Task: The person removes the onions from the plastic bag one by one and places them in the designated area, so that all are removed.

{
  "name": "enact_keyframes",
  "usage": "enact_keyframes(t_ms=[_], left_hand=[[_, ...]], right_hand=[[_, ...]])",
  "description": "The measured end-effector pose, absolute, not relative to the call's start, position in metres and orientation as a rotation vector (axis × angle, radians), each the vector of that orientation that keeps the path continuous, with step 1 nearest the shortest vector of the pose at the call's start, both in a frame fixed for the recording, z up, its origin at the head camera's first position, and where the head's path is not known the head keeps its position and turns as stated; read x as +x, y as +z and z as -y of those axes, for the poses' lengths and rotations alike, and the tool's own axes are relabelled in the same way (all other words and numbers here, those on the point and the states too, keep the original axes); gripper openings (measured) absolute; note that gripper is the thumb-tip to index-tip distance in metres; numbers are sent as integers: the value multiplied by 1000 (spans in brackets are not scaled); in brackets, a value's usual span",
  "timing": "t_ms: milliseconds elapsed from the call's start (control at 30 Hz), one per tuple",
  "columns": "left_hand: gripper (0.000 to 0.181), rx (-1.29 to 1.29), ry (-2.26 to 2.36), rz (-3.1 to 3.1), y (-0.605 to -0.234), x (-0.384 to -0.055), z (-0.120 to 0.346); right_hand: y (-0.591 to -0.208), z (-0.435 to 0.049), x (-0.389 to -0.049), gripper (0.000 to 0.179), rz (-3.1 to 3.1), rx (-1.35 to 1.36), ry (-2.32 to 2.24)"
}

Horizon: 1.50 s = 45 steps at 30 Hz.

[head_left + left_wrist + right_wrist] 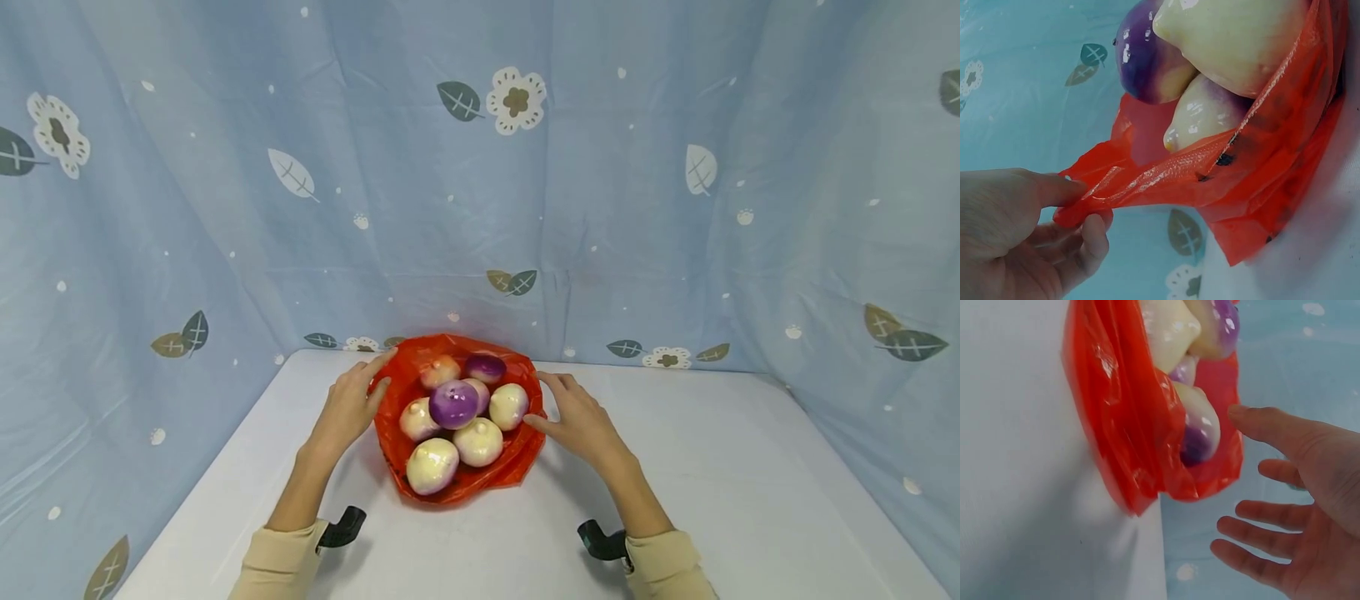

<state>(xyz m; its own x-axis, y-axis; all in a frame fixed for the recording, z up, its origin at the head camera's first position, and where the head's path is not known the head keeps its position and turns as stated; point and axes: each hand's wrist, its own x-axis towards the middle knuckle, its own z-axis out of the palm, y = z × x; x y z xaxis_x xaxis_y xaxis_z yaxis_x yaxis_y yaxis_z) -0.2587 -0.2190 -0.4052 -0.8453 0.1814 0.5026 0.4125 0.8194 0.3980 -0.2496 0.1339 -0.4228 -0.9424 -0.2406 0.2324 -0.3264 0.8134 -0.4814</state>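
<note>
A red plastic bag (517,467) lies wide open on the table, its rim spread around several glossy white-and-purple turnips (453,404). One pale turnip (432,467) sits at the front of the pile. At the bag's left rim, my left hand (348,408) pinches a fold of the plastic; the thumb and fingers (1094,234) show around it in the left wrist view. My right hand (581,421) is beside the right rim, fingers apart and stretched out. In the right wrist view its thumb (1254,422) overlaps the bag's edge, and no plastic shows in its grasp.
The white table (712,467) extends to both sides of the bag. A blue curtain (600,183) with leaves and flowers hangs behind and at the sides. Black wrist-worn devices (343,527) stick out inward from both cuffs.
</note>
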Motion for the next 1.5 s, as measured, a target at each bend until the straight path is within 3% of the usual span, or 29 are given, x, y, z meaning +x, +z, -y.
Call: enact_keyframes(t_ms=[433,1000,1500], left_hand=[[49,-489,-736,2548,-403,-264,221],[46,-479,-745,2533,-405,-259,220],[47,-469,-737,2584,-403,-257,222]], right_hand=[[-433,-113,-255,67,2722,549,829],[-449,-101,-256,75,2776,512,841],[-460,-103,-259,65,2727,508,813]])
